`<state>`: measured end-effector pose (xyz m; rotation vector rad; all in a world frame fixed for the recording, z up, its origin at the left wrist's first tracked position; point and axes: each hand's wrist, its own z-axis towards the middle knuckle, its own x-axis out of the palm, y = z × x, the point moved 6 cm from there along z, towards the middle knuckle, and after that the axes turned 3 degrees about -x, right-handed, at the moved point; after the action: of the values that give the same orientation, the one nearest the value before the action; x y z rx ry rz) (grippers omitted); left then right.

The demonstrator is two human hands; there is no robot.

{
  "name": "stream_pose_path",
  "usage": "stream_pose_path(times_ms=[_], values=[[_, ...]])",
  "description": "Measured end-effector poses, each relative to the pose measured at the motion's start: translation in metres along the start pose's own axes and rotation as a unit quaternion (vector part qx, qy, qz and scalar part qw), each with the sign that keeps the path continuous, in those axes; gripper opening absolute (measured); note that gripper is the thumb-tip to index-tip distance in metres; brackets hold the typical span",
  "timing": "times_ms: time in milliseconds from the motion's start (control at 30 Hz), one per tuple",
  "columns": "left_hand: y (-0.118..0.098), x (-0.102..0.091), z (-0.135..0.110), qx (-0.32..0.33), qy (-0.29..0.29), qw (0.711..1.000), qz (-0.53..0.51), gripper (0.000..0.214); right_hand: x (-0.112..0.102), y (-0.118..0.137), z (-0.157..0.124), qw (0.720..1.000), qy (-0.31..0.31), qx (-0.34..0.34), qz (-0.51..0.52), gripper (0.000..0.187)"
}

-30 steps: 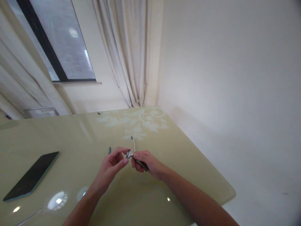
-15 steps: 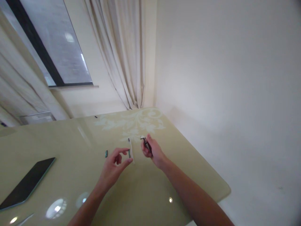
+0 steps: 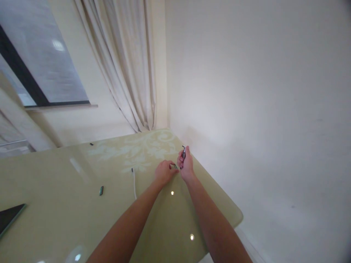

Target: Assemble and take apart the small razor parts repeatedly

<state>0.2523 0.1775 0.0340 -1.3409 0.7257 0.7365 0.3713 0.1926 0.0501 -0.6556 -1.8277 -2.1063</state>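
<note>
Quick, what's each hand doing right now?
Left hand: closed, pinching a small dark piece, likely a razor cartridge.
Right hand: closed around a dark razor-like handle.

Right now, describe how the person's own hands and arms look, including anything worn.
The left hand and right hand are bare, without gloves. No sleeves show on the left arm or right arm, and no watch or bracelet is visible. Whether rings are worn is unclear.
</note>
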Motion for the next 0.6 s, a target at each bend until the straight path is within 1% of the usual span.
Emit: stream_pose_path(times_ms=[100, 167, 200, 233, 267, 300, 333, 367, 400, 433, 500, 533, 567, 600], values=[[0.002, 0.003, -0.005, 0.000, -0.006, 1.000, -0.003, 0.042, 0.003, -0.001, -0.001, 1.000, 0.011, -0.010, -0.008, 0.066], [0.002, -0.001, -0.019, 0.016, -0.013, 1.000, -0.006, 0.050, 0.004, -0.002, -0.001, 1.000, 0.014, -0.012, -0.017, 0.067], [0.003, -0.006, -0.029, 0.028, -0.015, 0.999, -0.008, 0.051, 0.005, -0.003, -0.002, 1.000, 0.015, -0.009, -0.022, 0.067], [0.005, -0.012, -0.040, 0.042, -0.015, 0.999, -0.010, 0.046, 0.006, -0.004, -0.002, 1.000, 0.018, -0.002, -0.026, 0.068], [0.011, -0.019, -0.053, 0.056, -0.014, 0.998, -0.012, 0.037, 0.007, -0.006, -0.003, 0.999, 0.023, 0.006, -0.029, 0.069], [0.021, -0.029, -0.065, 0.065, -0.013, 0.998, -0.014, 0.025, 0.009, -0.007, -0.004, 0.999, 0.030, 0.015, -0.032, 0.069], [0.036, -0.041, -0.078, 0.071, -0.017, 0.997, -0.016, 0.018, 0.012, -0.009, -0.005, 0.998, 0.038, 0.022, -0.033, 0.069], [0.055, -0.057, -0.090, 0.079, -0.031, 0.996, -0.023, 0.018, 0.016, -0.011, -0.007, 0.998, 0.048, 0.029, -0.033, 0.068], [0.081, -0.074, -0.101, 0.069, -0.049, 0.996, -0.027, 0.022, 0.020, -0.013, -0.010, 0.997, 0.060, 0.036, -0.031, 0.068], [0.111, -0.092, -0.110, 0.044, -0.069, 0.996, -0.024, 0.027, 0.026, -0.016, -0.013, 0.996, 0.074, 0.045, -0.030, 0.067], [0.176, -0.127, -0.125, -0.034, -0.121, 0.992, 0.012, 0.036, 0.038, -0.023, -0.022, 0.992, 0.105, 0.064, -0.029, 0.066], [0.206, -0.142, -0.131, -0.077, -0.144, 0.985, 0.050, 0.041, 0.044, -0.027, -0.026, 0.989, 0.120, 0.074, -0.033, 0.066], [0.232, -0.155, -0.136, -0.124, -0.158, 0.975, 0.096, 0.047, 0.049, -0.031, -0.031, 0.987, 0.134, 0.081, -0.039, 0.066], [0.253, -0.164, -0.140, -0.167, -0.160, 0.965, 0.120, 0.052, 0.053, -0.034, -0.036, 0.985, 0.145, 0.087, -0.045, 0.066]])
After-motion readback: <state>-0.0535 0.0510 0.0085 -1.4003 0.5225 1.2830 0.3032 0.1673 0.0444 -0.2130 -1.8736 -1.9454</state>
